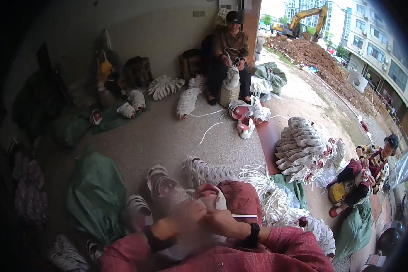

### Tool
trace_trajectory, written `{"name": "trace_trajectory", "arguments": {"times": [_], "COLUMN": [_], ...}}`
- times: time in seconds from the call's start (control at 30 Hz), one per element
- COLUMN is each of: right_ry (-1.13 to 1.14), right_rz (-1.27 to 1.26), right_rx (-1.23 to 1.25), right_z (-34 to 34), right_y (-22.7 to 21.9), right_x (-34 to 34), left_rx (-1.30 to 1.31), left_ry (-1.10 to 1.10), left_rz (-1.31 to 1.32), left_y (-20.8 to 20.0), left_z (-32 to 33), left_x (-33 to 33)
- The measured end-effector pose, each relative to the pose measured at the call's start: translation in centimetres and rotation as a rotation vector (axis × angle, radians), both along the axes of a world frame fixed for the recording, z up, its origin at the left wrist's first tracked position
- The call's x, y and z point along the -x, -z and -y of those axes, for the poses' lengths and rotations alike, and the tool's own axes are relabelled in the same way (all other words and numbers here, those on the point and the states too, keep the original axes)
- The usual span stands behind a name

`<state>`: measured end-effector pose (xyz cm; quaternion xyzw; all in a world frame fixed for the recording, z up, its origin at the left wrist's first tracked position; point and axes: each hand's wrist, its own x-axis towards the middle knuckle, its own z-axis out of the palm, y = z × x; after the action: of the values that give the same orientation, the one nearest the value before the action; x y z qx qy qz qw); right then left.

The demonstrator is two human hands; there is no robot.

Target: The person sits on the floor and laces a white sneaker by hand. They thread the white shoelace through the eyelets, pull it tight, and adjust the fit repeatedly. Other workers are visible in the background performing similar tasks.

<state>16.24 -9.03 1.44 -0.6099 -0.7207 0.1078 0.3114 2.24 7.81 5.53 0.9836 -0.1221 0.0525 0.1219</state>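
Note:
In my lap stands a white shoe (211, 196) with a red lining, its opening turned up. My left hand (188, 215) is closed over the near side of the shoe, smeared by motion. Beside it, almost touching, my right hand (220, 223) has its fingers pinched together. What either hand grips between the fingertips is too small and blurred to make out. A short white strip (245, 216) shows just right of my right hand, across my red-clad knee (242, 199). Dark bands circle both wrists.
White shoes (161, 181) lie left of my lap, near a green sack (97, 195). Bundled white laces (276, 204) lie to the right, below a tall shoe pile (301, 147). One person (233, 54) sits opposite with a shoe; another (367, 167) sits at the right.

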Motion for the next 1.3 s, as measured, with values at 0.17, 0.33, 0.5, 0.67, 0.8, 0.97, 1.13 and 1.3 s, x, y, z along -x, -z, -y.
{"name": "trace_trajectory", "arguments": {"times": [0.17,0.33,0.5,0.67,0.8,0.97,1.13,1.3], "right_ry": [0.022,0.184,0.160,0.107,0.052,-0.052,-0.228,-0.299], "right_rz": [0.061,0.127,-0.036,-0.027,0.054,0.160,0.204,0.201], "right_rx": [-0.040,-0.020,0.105,0.132,0.207,0.333,0.428,0.418], "right_z": [-0.1,-3.0,-3.6,-3.5,-3.6,-3.9,-4.3,-4.7], "right_y": [-5.3,-5.2,-1.4,-0.9,-1.3,-2.7,-4.1,-3.7], "right_x": [-1.6,-1.9,-2.5,-3.4,-3.6,-4.2,-6.1,-6.8], "left_rx": [0.189,0.325,0.374,0.380,0.420,0.443,0.465,0.479], "left_ry": [0.092,0.112,0.075,0.054,0.057,0.071,0.079,0.069], "left_rz": [-0.027,0.096,0.245,0.294,0.264,0.227,0.202,0.188], "left_y": [-0.1,2.6,4.2,4.8,5.3,5.6,5.7,5.2], "left_z": [-0.7,-2.2,-2.0,-1.6,-1.5,-1.4,-1.5,-1.7], "left_x": [0.0,0.7,1.0,0.5,0.3,0.1,0.1,0.4]}}
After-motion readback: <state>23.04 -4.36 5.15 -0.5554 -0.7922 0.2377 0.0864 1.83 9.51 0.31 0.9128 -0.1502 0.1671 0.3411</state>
